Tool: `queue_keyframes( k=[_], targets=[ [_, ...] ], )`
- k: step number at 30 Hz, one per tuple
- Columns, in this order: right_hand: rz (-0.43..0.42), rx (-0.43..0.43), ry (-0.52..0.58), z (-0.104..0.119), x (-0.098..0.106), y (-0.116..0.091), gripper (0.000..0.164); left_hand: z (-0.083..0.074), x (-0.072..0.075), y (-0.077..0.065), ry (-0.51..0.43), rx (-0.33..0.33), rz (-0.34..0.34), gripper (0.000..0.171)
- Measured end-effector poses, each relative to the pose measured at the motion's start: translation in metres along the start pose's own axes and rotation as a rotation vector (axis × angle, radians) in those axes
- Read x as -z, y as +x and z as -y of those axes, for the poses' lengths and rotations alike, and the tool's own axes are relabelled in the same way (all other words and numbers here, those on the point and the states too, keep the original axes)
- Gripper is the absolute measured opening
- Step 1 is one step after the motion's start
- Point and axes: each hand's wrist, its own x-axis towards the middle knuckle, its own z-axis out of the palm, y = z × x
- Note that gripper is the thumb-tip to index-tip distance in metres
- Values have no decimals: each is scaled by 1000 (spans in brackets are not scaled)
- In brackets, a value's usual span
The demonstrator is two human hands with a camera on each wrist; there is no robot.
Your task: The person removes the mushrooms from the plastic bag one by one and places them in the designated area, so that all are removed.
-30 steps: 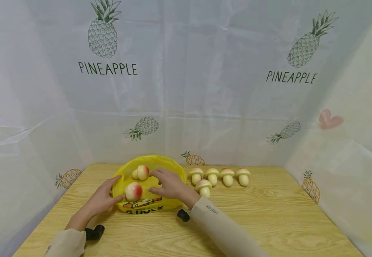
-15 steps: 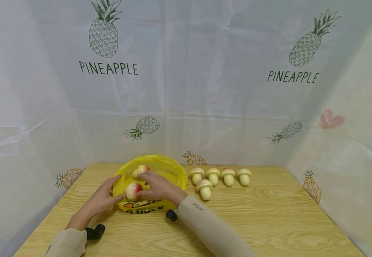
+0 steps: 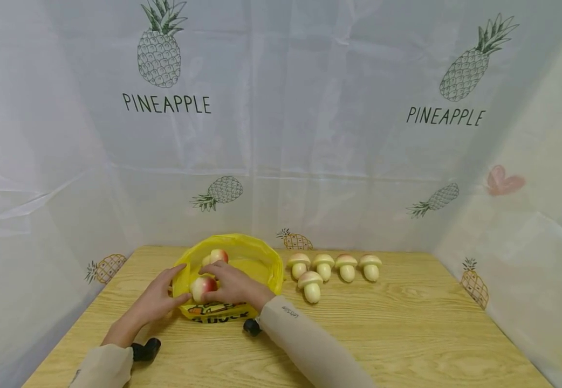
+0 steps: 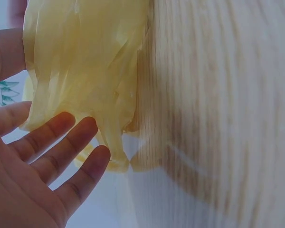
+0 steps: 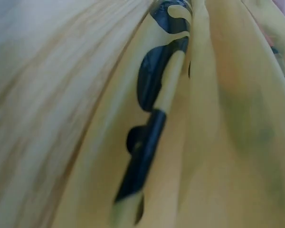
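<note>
A yellow plastic bag (image 3: pixel 261 249) with black lettering lies on the table, its mouth spread wide. My left hand (image 3: pixel 153 303) is at the bag's left side, thumb and index finger over the rim. Its other fingers (image 4: pixel 71 149) are straight against the outside in the left wrist view. Two cream mushrooms with red caps are in the bag. The nearer mushroom (image 3: pixel 197 291) is between the thumb and curled fingers of my right hand (image 3: pixel 236 285), which covers part of it. Behind it lies the other mushroom (image 3: pixel 219 255), partly hidden.
Right of the bag, several mushrooms stand in a row, including one mushroom (image 3: pixel 370 269) at the end. A single mushroom (image 3: pixel 312 290) stands in front of them. The wooden table (image 3: pixel 397 328) meets a pineapple-printed sheet (image 3: pixel 310 205) at its back and sides.
My right hand has moved left into the bag's mouth, its thumb and fingers coming around the nearer mushroom. The left hand and the bag stay nearly still.
</note>
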Motion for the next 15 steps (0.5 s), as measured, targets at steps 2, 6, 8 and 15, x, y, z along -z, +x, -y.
queue_keyframes(
  k=[2,6,8,15],
  targets=[
    [4,4,-7,0,-1,2,59,0,0,0,-3,-1,-2,79],
    [6,14,-22,1,-4,5,57,0,1,0,-8,-1,-6,79],
    [8,12,-24,1,-4,5,56,0,0,0,-8,-4,-7,79],
    [-2,5,10,-3,3,-2,53,-2,0,0,-15,5,2,76]
  ],
)
